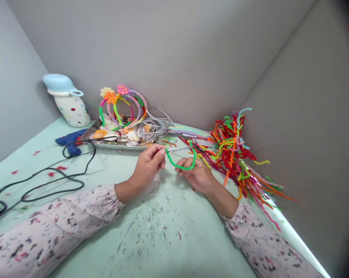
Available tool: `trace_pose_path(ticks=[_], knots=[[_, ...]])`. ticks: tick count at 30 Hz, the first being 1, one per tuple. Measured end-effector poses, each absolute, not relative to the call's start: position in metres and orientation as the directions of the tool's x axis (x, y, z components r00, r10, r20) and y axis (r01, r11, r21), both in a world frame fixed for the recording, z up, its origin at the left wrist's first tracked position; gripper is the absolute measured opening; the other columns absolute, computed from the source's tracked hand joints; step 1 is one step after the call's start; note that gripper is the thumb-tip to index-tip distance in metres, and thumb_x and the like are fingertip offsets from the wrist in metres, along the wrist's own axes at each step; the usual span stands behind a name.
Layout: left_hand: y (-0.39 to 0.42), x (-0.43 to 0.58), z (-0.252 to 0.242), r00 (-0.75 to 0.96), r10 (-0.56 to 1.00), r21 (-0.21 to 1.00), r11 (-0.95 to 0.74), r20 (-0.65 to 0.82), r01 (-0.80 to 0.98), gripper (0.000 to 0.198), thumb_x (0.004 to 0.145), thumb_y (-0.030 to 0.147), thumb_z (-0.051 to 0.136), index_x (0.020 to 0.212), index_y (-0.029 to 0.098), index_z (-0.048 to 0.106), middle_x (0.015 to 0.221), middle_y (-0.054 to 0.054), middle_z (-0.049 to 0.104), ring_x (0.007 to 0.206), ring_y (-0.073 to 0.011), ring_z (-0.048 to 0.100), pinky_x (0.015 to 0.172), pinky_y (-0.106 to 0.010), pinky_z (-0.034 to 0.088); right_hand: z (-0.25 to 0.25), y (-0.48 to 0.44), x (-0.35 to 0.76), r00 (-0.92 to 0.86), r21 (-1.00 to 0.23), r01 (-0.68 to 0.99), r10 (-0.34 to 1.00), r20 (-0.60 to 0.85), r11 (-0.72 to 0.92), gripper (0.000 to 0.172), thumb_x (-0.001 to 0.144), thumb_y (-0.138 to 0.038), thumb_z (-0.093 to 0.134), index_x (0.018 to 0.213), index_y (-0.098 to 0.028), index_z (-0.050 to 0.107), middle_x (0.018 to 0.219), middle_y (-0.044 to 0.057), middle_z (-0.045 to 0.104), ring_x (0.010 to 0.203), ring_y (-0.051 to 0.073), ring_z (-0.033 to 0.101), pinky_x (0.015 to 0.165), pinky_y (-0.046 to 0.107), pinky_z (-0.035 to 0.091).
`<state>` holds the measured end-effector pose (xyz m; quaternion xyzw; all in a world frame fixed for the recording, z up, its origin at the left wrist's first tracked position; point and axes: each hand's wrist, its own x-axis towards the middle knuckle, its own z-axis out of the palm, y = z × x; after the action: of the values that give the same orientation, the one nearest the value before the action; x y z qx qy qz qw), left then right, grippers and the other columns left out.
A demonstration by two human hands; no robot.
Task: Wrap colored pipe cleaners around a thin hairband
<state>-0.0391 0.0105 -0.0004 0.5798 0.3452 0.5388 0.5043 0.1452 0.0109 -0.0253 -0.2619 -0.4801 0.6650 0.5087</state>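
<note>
A bright green fuzzy pipe cleaner [180,166], bent into a U, hangs between my two hands over the middle of the table. Its left end is pinched between the thumb and finger of my left hand [151,164]. The fingers of my right hand [196,173] are closed on the curve's lower right part, and the free right end points up. A thin grey strand [178,148] runs across the top of the U from my left fingertips.
A metal tray [119,146] holds shells, coiled grey wire [157,129] and flower-topped rings [122,90]. A blue glue gun [71,141] with a black cord and a white bottle [71,108] stand left. Colourful pipe cleaners [230,150] pile up right.
</note>
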Motion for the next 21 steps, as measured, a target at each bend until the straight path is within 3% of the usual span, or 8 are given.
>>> trace_pose_path(ticks=[4, 6, 8, 10, 14, 21], knots=[[0.011, -0.040, 0.000, 0.176, 0.946, 0.957, -0.250, 0.273, -0.146, 0.020, 0.089, 0.036, 0.054, 0.092, 0.016, 0.055, 0.054, 0.005, 0.049, 0.050, -0.0076, 0.040, 0.050, -0.020, 0.033, -0.024, 0.001, 0.145, -0.594, -0.957, -0.279, 0.767, 0.240, 0.084, 0.018, 0.077, -0.029, 0.069, 0.061, -0.022, 0.067, 0.084, 0.002, 0.072, 0.078, 0.017, 0.066, 0.075, 0.035, 0.050], [0.012, -0.040, 0.000, 0.177, 0.946, 0.958, -0.246, 0.271, -0.149, 0.020, 0.089, 0.036, 0.053, 0.091, 0.016, 0.055, 0.053, 0.005, 0.048, 0.049, -0.0076, 0.040, 0.050, -0.020, 0.033, -0.024, -0.002, 0.142, -0.582, -0.969, -0.130, 0.775, 0.245, 0.209, 0.022, 0.084, -0.029, 0.062, 0.064, -0.022, 0.067, 0.087, 0.003, 0.072, 0.082, 0.016, 0.066, 0.081, 0.036, 0.050], [0.011, -0.039, 0.000, 0.187, 0.945, 0.958, -0.242, 0.269, -0.155, 0.020, 0.089, 0.036, 0.054, 0.091, 0.016, 0.054, 0.054, 0.005, 0.048, 0.050, -0.0075, 0.040, 0.051, -0.020, 0.033, -0.024, -0.003, 0.139, -0.427, -0.937, 0.028, 0.852, 0.305, 0.349, 0.020, 0.086, -0.026, 0.057, 0.069, -0.022, 0.068, 0.088, 0.002, 0.071, 0.084, 0.016, 0.065, 0.082, 0.035, 0.049], [0.010, -0.039, 0.000, 0.208, 0.942, 0.959, -0.234, 0.264, -0.159, 0.020, 0.088, 0.036, 0.054, 0.091, 0.016, 0.055, 0.055, 0.005, 0.048, 0.050, -0.0073, 0.041, 0.051, -0.020, 0.033, -0.024, -0.001, 0.137, -0.300, -0.867, 0.218, 0.876, 0.379, 0.449, 0.012, 0.084, -0.025, 0.058, 0.081, -0.021, 0.069, 0.089, 0.003, 0.069, 0.085, 0.016, 0.064, 0.081, 0.033, 0.050], [0.006, -0.037, 0.000, 0.288, 0.927, 0.967, -0.202, 0.239, -0.154, 0.018, 0.089, 0.033, 0.052, 0.088, 0.016, 0.055, 0.055, 0.005, 0.047, 0.051, -0.0073, 0.040, 0.051, -0.020, 0.032, -0.026, 0.002, 0.137, -0.092, -0.738, 0.472, 0.860, 0.503, 0.482, 0.013, 0.084, -0.026, 0.061, 0.092, -0.022, 0.069, 0.088, 0.003, 0.070, 0.073, 0.014, 0.063, 0.069, 0.028, 0.051], [0.004, -0.038, -0.005, 0.339, 0.905, 0.963, -0.213, 0.258, -0.166, 0.011, 0.090, 0.028, 0.051, 0.092, 0.018, 0.051, 0.058, 0.006, 0.047, 0.052, -0.0070, 0.041, 0.052, -0.020, 0.033, -0.025, -0.002, 0.140, -0.280, -0.334, 0.582, 0.568, 0.773, 0.742, 0.008, 0.085, -0.017, 0.062, 0.089, -0.022, 0.067, 0.074, -0.001, 0.070, 0.064, 0.010, 0.062, 0.061, 0.021, 0.049]])
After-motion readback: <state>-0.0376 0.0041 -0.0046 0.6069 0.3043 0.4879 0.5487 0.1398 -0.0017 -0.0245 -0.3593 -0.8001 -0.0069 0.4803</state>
